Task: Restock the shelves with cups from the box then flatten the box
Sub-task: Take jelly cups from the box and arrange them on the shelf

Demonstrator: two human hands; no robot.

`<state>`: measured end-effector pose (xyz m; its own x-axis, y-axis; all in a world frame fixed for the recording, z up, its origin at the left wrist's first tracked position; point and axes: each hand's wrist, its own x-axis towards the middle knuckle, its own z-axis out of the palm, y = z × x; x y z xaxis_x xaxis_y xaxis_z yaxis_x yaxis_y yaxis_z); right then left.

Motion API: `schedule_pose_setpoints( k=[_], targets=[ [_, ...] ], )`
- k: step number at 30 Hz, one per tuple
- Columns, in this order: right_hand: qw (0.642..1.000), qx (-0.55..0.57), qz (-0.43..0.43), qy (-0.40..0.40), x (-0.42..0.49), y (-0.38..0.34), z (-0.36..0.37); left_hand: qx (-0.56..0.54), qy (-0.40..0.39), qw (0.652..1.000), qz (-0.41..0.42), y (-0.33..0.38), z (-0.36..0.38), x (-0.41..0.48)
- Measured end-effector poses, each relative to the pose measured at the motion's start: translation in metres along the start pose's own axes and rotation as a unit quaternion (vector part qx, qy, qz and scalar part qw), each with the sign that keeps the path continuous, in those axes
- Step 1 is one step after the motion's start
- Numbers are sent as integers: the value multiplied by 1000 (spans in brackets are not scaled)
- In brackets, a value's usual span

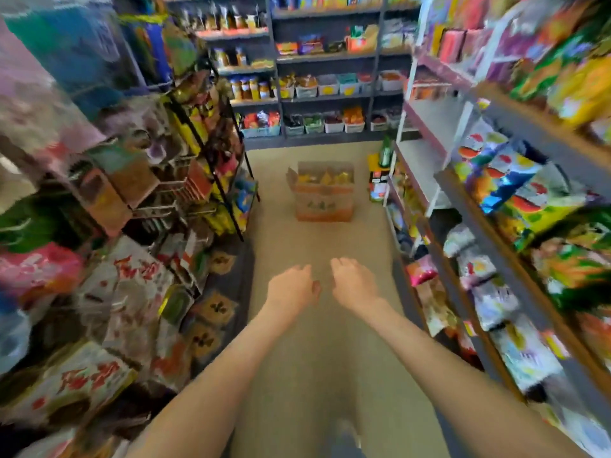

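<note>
A cardboard box stands on the beige floor toward the far end of the aisle, nearer the floor's right edge than its left, just short of the dark back shelving. Its top flaps are folded open. Yellow and orange packaging is seen inside, but whether these are the cups cannot be told through the blur. The position is judged convenient for restocking, since the box sits close beside the white shelf unit, whose grey boards are largely bare.

Both forearms are stretched forward over the middle of the floor. The left hand and the right hand are held side by side, near each other but apart, and well short of the box. Nothing is gripped by either. The fingers droop loosely and are lightly curled, with the palms turned down. The posture is read as a reach made ready for the box, not a hold on anything.

The task is judged to be at its start, as the box looks full and is not flattened. The box would have to be approached before anything can be lifted out. A black wire rack hung with packets crowds the floor's left edge, so care would be needed in the narrow passage.
</note>
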<state>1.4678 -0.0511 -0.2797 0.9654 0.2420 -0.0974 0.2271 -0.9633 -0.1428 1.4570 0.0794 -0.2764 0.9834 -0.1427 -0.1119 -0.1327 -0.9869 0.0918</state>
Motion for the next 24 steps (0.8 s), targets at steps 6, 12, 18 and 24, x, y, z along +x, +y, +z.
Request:
schedule_pose_setpoints(
  k=[6,12,18,24],
  targets=[
    [1000,5,-20,4,203,41,-32,2,47,998,-29,-64,-46,190],
    [998,-9,-53,14,405,67,-44,10,79,996,-35,-95,-63,381],
    [1000,-2,-22,1,590,125,-54,3,71,997,23,-112,-68,591],
    [999,25,42,-9,732,215,-67,42,27,995,86,-100,-70,775]
  ],
)
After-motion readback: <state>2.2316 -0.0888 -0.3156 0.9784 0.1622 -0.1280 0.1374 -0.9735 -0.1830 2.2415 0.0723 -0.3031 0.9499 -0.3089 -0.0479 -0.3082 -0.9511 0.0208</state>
